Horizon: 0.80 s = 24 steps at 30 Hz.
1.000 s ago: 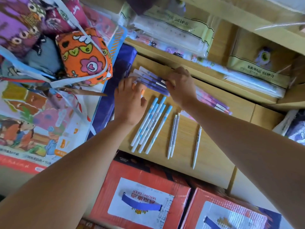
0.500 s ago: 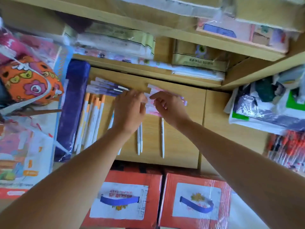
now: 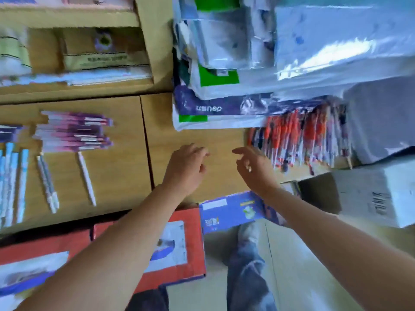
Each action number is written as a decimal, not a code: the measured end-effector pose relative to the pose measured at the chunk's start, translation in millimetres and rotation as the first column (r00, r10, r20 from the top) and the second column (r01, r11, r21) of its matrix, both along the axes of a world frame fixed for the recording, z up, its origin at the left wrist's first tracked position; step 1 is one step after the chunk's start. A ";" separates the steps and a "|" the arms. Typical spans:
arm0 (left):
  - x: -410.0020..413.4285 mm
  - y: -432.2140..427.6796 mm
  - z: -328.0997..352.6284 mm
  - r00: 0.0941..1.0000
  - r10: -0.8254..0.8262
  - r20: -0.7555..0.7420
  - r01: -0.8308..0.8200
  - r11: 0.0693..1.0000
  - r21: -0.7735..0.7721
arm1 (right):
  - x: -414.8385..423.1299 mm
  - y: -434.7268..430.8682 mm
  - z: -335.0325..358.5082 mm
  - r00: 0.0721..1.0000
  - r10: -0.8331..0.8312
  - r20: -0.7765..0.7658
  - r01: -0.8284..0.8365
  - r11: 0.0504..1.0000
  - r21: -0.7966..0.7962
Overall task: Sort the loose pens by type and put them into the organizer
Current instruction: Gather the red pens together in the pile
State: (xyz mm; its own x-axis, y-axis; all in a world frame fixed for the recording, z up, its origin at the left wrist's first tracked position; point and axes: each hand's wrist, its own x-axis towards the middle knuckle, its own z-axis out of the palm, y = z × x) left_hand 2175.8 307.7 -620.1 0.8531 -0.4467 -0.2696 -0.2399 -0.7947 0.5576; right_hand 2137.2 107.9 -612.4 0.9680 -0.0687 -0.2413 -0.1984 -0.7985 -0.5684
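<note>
A pale wooden table [image 3: 202, 140], split by a dark seam, ran below a wooden shelf [image 3: 148, 52] of the same colour. Red boxes [image 3: 193, 239], a blue box [image 3: 231, 209] and a white carton [image 3: 377, 198] stood by its near edge, above a tan floor [image 3: 289, 288]. Bright light glared off plastic bags [image 3: 336, 52] piled at the right.

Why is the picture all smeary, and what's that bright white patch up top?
Head view: the whole frame is blurred, probably from camera motion, so the pink pens, red pens, left hand and right hand look soft. Head view, upper right: the white patch is glare on shiny plastic wrap.
</note>
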 end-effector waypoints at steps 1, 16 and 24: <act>-6.7 -21.8 -3.3 0.999 -0.033 -0.020 0.034 0.999 0.043 | -8.7 -25.1 -0.9 1.000 0.012 -0.013 -0.012 0.999 -0.035; -27.1 -160.9 -13.8 0.957 0.211 -0.199 -0.084 0.859 0.506 | -23.8 -186.5 -20.1 0.953 0.280 -0.119 -0.288 0.956 -0.054; -14.8 -206.4 -4.6 0.979 0.204 -0.002 -0.192 0.923 0.335 | -13.8 -222.9 -20.4 0.997 -0.028 -0.067 0.029 0.999 0.015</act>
